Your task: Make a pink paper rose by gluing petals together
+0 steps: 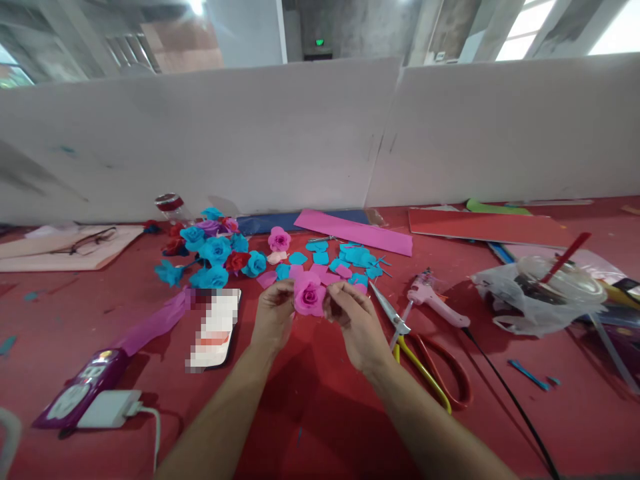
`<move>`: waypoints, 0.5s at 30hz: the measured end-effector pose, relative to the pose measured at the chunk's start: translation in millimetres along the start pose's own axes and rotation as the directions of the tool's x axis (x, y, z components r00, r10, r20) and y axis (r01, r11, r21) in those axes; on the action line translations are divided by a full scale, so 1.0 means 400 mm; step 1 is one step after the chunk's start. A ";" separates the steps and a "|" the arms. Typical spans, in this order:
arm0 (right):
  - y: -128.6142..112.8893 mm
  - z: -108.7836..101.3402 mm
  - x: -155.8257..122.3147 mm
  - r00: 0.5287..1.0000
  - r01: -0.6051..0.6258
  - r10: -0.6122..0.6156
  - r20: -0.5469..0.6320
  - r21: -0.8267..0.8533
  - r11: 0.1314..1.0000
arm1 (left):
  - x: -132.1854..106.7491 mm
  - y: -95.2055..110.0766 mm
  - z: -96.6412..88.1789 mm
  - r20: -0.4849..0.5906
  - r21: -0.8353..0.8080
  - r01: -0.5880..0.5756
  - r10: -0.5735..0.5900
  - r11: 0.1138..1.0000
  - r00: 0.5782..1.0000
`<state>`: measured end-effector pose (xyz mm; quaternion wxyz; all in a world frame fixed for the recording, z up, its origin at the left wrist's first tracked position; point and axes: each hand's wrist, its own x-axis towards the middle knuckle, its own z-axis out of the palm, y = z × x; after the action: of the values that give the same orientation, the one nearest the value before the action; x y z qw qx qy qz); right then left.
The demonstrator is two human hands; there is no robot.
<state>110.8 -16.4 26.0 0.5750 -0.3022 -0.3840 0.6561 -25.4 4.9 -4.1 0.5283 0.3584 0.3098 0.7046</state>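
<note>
A pink paper rose (309, 295) is held up over the red table (320, 413) between both my hands. My left hand (273, 315) pinches its left side with fingers closed. My right hand (353, 318) grips its right side, fingers curled on the petals. Just behind the rose lie loose blue and pink cut petals (345, 261). Another finished pink rose (279, 239) sits farther back.
A pile of blue, red and purple paper roses (213, 250) lies at left, a phone (216, 328) beside it. Scissors (425, 360) and a pink glue gun (435, 303) lie right. A bagged plastic cup (545, 297), paper sheets (357, 230), and a power strip (83, 393) surround.
</note>
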 end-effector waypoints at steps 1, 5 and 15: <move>0.000 0.000 0.000 1.000 -0.005 0.005 0.007 -0.001 1.000 | 0.000 -0.002 -0.002 0.003 0.007 -0.007 0.007 1.000 1.000; -0.004 0.005 -0.002 1.000 -0.028 0.028 0.011 -0.018 0.999 | 0.001 -0.010 -0.010 0.019 0.026 -0.030 0.029 0.999 0.999; 0.012 -0.001 0.003 1.000 -0.022 0.024 -0.016 0.101 0.995 | -0.003 -0.006 -0.002 0.003 -0.057 0.000 0.000 0.998 1.000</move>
<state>108.7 -15.5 21.8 0.5851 -0.2827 -0.3419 0.6788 -24.7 4.3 -6.6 0.5387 0.3445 0.2888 0.7126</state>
